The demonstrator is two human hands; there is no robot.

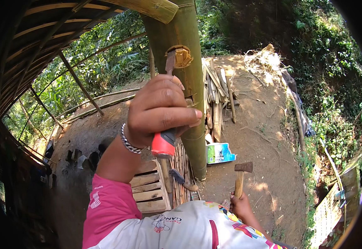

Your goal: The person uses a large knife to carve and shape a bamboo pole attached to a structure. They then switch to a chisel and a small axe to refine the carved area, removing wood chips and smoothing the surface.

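Bare dirt yard, jungle behind. Left hand [158, 110] was fisted around a red-handled chisel [167, 99], blade set in the notch of an upright bamboo post [187, 83]. Right hand [241, 205] gripped a wooden-handled hammer [241, 176], held low. Blue-white rectangular package [219, 152] lay beside the post base.

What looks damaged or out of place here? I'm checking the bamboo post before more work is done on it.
The bamboo post has a rough, splintered hole cut into its side, with the chisel in the left hand set against it. The right hand holds a hammer low. Nothing else stands out.
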